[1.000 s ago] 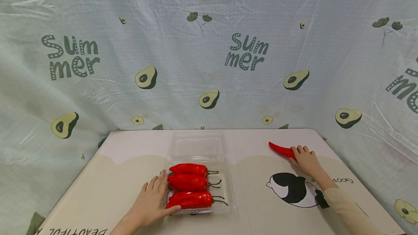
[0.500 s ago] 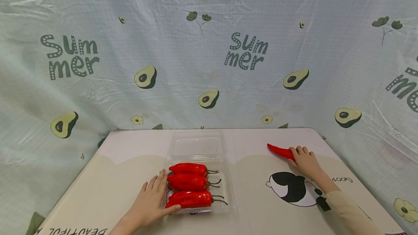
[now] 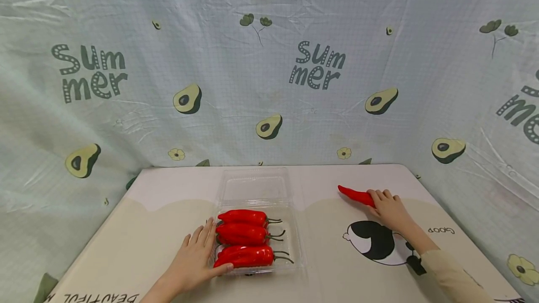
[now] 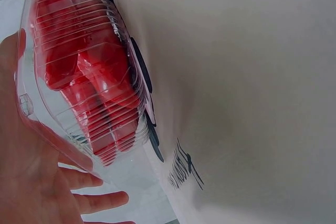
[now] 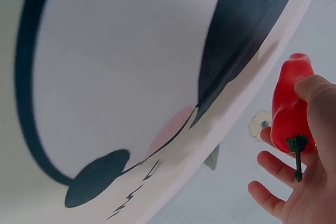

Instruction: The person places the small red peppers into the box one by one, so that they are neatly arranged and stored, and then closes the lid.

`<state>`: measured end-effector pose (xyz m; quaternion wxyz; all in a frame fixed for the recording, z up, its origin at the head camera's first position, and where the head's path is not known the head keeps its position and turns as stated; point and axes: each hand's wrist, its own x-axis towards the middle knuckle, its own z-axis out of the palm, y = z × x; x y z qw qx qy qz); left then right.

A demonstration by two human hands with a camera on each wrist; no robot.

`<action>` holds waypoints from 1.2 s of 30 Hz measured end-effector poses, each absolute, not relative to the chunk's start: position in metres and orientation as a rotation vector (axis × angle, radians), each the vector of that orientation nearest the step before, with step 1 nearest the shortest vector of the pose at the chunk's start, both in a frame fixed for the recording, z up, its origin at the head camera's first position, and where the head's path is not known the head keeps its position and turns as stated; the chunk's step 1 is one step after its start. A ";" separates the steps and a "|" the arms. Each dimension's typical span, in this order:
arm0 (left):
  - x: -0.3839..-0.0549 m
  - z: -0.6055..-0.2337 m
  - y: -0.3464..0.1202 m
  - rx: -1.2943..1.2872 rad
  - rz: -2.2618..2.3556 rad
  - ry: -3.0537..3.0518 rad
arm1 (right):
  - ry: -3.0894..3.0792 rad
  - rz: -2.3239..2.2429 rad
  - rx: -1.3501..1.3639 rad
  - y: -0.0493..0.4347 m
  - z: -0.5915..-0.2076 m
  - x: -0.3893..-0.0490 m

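Note:
A clear plastic clamshell box (image 3: 296,247) lies with its lid folded back on the table, several red peppers (image 3: 244,234) side by side in it, green stems toward the right. My left hand (image 3: 189,258) rests against the box's left side, fingers spread and straight, thumb at the near corner. In the left wrist view the ribbed box wall (image 4: 84,61) stands beside the palm. Over at the right, my right hand (image 3: 389,209) grips another red pepper (image 3: 355,195) between thumb and fingers, its tip pointing left. The right wrist view shows this pepper (image 5: 291,103) with its green stem near the palm.
The clear lid (image 3: 255,187) lies flat behind the peppers. A printed cloth (image 3: 311,125) with avocados hangs behind the table and along its sides. The table cover (image 3: 126,242) bears a cartoon face (image 3: 372,242) in front of the right hand.
My right hand has moved slightly left with the pepper in its grip. The left hand, the box and the peppers in it have stayed put.

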<state>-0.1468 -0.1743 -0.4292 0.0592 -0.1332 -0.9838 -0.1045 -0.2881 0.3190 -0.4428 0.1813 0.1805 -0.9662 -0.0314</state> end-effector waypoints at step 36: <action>-0.147 -0.430 -0.173 -0.392 -0.290 -2.964 | -2.575 0.042 0.718 0.250 -0.427 -0.271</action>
